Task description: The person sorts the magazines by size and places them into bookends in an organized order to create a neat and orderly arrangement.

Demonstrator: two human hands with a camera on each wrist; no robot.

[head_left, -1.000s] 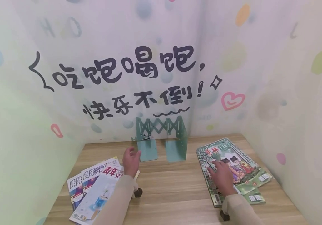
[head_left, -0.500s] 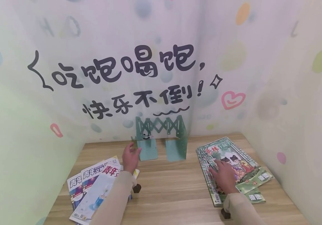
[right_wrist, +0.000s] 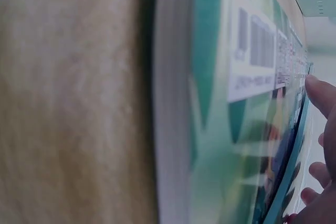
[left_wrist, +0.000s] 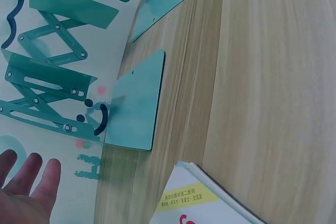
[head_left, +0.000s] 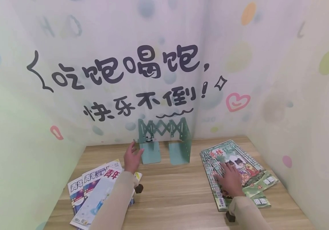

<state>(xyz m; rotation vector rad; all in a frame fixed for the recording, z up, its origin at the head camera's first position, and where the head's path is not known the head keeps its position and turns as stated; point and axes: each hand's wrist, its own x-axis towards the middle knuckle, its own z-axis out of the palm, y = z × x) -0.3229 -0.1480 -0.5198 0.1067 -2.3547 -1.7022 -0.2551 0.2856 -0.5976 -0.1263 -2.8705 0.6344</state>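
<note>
A teal expandable metal bookend point(head_left: 164, 140) stands against the back wall. My left hand point(head_left: 132, 156) hovers just in front of its left side, fingers spread and holding nothing. In the left wrist view, the fingers of that left hand point(left_wrist: 34, 187) are apart from the bookend point(left_wrist: 134, 103). My right hand point(head_left: 231, 179) is over a pile of green illustrated magazines point(head_left: 250, 166) on the right, fingers loosely extended. The right wrist view has its thumb close to the top magazine's side point(right_wrist: 252, 103); whether it touches the cover I cannot tell.
Several magazines point(head_left: 92, 204) lie fanned on the wooden table point(head_left: 175, 198) at left, partly under my left sleeve point(head_left: 114, 201). Printed fabric walls with large black lettering point(head_left: 141, 95) enclose the table at the back and both sides.
My left hand has edged slightly left, with its fingers spreading. My right hand has shifted a little to the right over the green magazines. The bookend and magazines have stayed put.
</note>
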